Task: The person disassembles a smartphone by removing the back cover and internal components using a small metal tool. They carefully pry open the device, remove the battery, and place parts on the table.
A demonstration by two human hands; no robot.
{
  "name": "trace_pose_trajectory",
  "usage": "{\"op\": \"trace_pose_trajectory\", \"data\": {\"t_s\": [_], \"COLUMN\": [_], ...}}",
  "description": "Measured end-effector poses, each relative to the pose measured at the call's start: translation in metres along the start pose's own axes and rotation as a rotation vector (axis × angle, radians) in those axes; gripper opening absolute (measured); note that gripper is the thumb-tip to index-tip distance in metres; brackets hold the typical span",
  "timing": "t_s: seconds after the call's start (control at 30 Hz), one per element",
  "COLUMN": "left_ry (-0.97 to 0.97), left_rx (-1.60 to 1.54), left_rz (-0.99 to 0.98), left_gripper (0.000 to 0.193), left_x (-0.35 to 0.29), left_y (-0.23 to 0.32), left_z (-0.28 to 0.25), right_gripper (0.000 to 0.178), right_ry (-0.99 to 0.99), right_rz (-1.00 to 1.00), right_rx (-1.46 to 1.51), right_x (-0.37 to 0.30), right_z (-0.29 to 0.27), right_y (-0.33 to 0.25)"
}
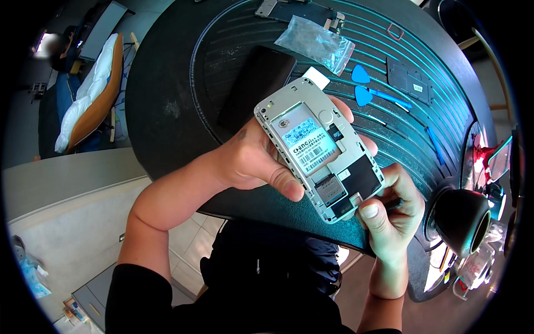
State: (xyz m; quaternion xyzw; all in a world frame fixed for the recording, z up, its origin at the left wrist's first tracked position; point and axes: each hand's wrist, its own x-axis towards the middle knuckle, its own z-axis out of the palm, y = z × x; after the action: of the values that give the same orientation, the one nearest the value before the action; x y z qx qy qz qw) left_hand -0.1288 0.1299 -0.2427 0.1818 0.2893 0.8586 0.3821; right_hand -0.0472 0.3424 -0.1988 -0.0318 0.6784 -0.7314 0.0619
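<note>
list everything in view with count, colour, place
opened phone: 1, silver, in hands
slab: 1, black, table left
zip bag: 1, clear, far table
phone panel: 1, black, beyond bag
triangular picks: 2, blue, mid-table
slim tools: at least 2, blue, table right
flat cover: 1, grey, table right
loop: 1, red, far table
table: 1, black, centre
cup-shaped object: 1, black, right
padded seat: 1, white-orange, left
clutter: uncounted, mixed, right edge
person: 1, blurred, upper left
left hand: 1, bare, around phone
right hand: 1, bare, phone's lower end
</note>
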Motion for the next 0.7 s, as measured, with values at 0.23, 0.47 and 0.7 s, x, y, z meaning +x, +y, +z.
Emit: {"op": "trace_pose_trajectory", "data": {"t_s": [0.23, 0.47, 0.7], "left_ry": [-0.098, -0.157, -0.212], "left_rx": [-0.1, -0.177, -0.321], "left_rz": [-0.029, -0.027, -0.034], "left_gripper": [0.1, 0.099, 0.092], "left_x": [0.0, -0.003, -0.004], "left_y": [0.002, -0.001, -0.004], "left_z": [-0.001, -0.005, -0.001], "right_gripper": [0.025, 0.039, 0.049], "right_ry": [-0.103, 0.064, 0.148], "right_rz": [-0.156, -0.166, -0.153], "right_rx": [-0.055, 0.034, 0.114], "right_x": [-0.001, 0.007, 0.012], "right_z": [-0.003, -0.005, -0.014], "right_y": [-0.001, -0.002, -0.001]}}
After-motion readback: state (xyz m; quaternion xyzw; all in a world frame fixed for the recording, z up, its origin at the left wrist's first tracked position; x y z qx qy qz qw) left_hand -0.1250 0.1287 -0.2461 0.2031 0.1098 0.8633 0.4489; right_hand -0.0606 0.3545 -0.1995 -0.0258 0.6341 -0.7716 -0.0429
